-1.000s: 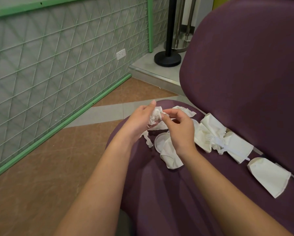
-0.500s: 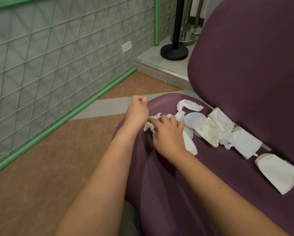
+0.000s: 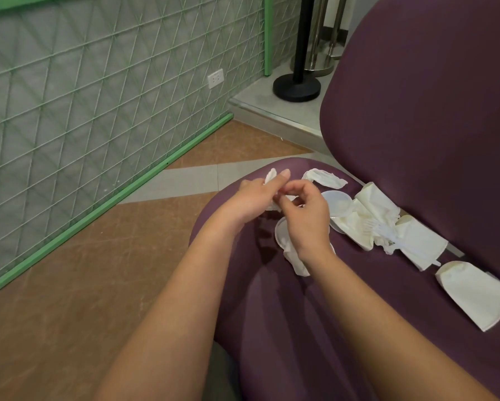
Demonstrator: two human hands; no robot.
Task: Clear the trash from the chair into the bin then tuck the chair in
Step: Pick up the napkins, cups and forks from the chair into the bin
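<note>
Pinching a crumpled white tissue (image 3: 270, 176) between both hands above the front of the purple chair (image 3: 301, 314), your left hand (image 3: 250, 198) curls its grip on one end while your right hand (image 3: 308, 215) nips the other. Flattened paper cups (image 3: 474, 293), a clear plastic lid (image 3: 337, 202) and a white plastic fork (image 3: 399, 241) lie along the seat's back edge. Beyond: brown floor (image 3: 84, 285), green-trimmed lattice wall (image 3: 98, 82), unlabelled outlet (image 3: 215, 78), black stanchion base (image 3: 296, 88).

Head view, down onto chair (image 3: 301, 328)
</note>
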